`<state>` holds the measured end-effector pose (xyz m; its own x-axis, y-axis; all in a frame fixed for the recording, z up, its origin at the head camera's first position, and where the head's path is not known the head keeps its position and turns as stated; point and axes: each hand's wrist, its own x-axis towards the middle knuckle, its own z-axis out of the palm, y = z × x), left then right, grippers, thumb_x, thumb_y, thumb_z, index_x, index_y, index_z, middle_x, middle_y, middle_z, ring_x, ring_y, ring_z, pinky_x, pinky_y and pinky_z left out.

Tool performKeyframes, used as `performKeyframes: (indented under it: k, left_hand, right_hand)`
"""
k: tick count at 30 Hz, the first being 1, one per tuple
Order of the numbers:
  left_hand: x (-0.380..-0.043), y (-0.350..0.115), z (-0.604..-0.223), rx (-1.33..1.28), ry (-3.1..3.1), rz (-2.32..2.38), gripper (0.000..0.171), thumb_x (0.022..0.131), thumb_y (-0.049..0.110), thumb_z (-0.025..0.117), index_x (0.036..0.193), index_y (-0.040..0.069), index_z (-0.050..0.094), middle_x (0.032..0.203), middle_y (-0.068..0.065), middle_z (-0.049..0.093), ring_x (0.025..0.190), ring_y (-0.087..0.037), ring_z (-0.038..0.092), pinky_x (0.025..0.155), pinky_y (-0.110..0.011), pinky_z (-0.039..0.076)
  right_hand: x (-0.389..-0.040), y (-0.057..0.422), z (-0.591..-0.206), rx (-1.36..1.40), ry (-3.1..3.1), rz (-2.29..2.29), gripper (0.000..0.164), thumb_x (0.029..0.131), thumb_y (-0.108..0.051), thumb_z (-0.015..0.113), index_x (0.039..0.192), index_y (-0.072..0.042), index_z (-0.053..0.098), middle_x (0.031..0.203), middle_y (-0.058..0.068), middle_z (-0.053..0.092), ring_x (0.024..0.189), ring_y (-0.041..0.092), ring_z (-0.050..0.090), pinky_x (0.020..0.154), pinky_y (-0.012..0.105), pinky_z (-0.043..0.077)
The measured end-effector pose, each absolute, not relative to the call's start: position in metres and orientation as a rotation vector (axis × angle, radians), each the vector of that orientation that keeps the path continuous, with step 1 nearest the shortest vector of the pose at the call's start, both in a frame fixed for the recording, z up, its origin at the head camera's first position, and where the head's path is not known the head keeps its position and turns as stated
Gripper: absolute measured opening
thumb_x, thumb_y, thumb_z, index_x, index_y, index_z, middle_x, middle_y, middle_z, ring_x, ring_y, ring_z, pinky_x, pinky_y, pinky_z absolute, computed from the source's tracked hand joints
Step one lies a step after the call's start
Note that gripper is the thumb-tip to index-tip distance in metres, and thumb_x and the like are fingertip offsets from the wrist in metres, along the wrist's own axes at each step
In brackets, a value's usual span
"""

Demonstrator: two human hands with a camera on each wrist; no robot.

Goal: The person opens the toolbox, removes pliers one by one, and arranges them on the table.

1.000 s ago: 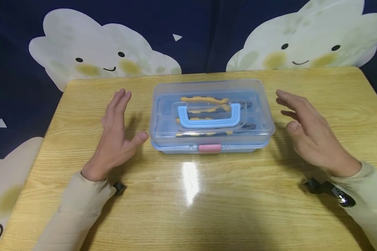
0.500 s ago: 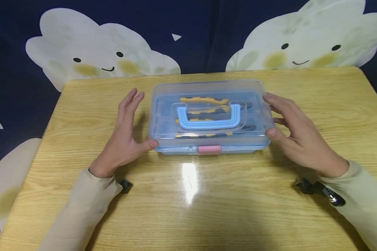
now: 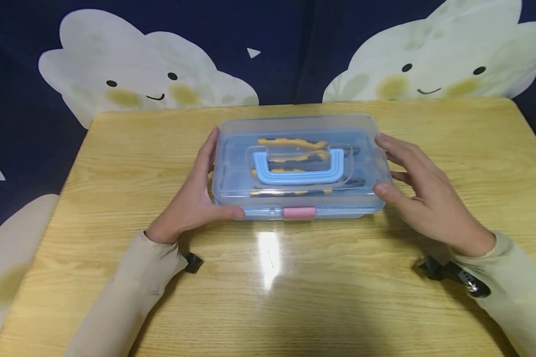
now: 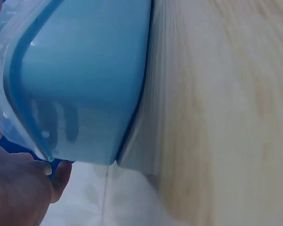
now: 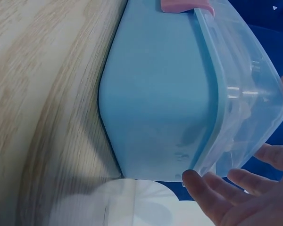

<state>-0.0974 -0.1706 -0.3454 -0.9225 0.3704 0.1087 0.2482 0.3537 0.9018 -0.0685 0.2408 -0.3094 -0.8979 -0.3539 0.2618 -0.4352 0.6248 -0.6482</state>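
Note:
A plastic storage box (image 3: 232, 191) stands on the wooden table, its clear lid (image 3: 290, 124) closed over a pale blue base. On top lies a light blue handle (image 3: 299, 177); a pink latch (image 3: 300, 213) sits at the front. Several yellow-and-black tool handles (image 3: 290, 143) show through the lid. My left hand (image 3: 194, 193) grips the left end, thumb along the front rim and fingers on the side. My right hand (image 3: 422, 193) holds the right end, thumb at the front corner. In the right wrist view its fingertips (image 5: 193, 179) are right at the lid's rim.
The table (image 3: 330, 297) extends around the box on every side. Behind it hangs a dark blue cloth (image 3: 290, 49) with smiling clouds. Small black devices are strapped at both wrists, including a black strap (image 3: 460, 277) on the right.
My left hand has moved right onto the box's left end, its thumb sliding along the front rim. My right hand has come leftward from beside the box to its right end. The box stays put.

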Motion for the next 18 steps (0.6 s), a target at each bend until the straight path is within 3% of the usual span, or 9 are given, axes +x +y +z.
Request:
performKeyframes:
  k: [3,6,10,13,16,18]
  left_hand:
    - [-0.099,-0.168,-0.346,0.551,2.449,1.652,0.144,0.057,0.066,0.095,0.162,0.048,-0.001,0.173,0.015,0.011,0.156,-0.019,0.027,0.128,-0.059,0.021]
    - [-0.1,-0.167,-0.346,0.573,2.436,1.677,0.139,0.062,0.06,0.095,0.163,0.047,0.001,0.172,0.012,0.016,0.152,-0.021,0.031,0.123,-0.059,0.029]
    - [-0.101,-0.169,-0.342,0.646,2.481,1.652,0.132,0.066,0.062,0.091,0.165,0.041,0.006,0.173,0.011,0.014,0.156,-0.019,0.025,0.117,-0.056,0.037]
    - [-0.1,-0.173,-0.337,0.684,2.521,1.634,0.131,0.067,0.063,0.091,0.166,0.036,0.009,0.174,0.014,0.01,0.161,-0.013,0.016,0.118,-0.055,0.036]
    - [-0.101,-0.177,-0.33,0.719,2.539,1.627,0.132,0.067,0.059,0.093,0.167,0.032,0.01,0.174,0.014,0.012,0.162,-0.01,0.014,0.121,-0.058,0.033]
    - [-0.102,-0.179,-0.324,0.732,2.563,1.586,0.133,0.067,0.046,0.097,0.167,0.033,0.01,0.174,0.014,0.015,0.161,-0.009,0.016,0.122,-0.058,0.033]
  right_hand:
    - [-0.067,0.24,-0.309,0.653,-2.719,1.163,0.078,0.096,-0.002,0.069,0.161,-0.029,0.037,0.165,-0.004,0.039,0.141,-0.01,0.042,0.1,-0.002,0.041]
    - [-0.066,0.24,-0.309,0.648,-2.704,1.174,0.076,0.096,-0.001,0.068,0.16,-0.028,0.038,0.164,-0.005,0.04,0.141,-0.01,0.043,0.101,-0.001,0.041]
    - [-0.066,0.239,-0.309,0.679,-2.649,1.179,0.075,0.094,0.001,0.07,0.159,-0.022,0.041,0.163,0.001,0.042,0.143,-0.006,0.044,0.104,0.001,0.042]
    - [-0.067,0.238,-0.308,0.714,-2.587,1.172,0.074,0.092,0.003,0.073,0.157,-0.014,0.044,0.161,0.008,0.044,0.144,-0.001,0.046,0.107,0.004,0.042]
    - [-0.066,0.236,-0.306,0.714,-2.553,1.149,0.073,0.089,0.002,0.076,0.155,-0.011,0.047,0.158,0.011,0.047,0.142,0.0,0.047,0.11,0.005,0.041]
    - [-0.065,0.234,-0.304,0.705,-2.548,1.127,0.071,0.09,-0.003,0.077,0.154,-0.01,0.048,0.158,0.01,0.048,0.142,0.001,0.046,0.111,0.006,0.04]
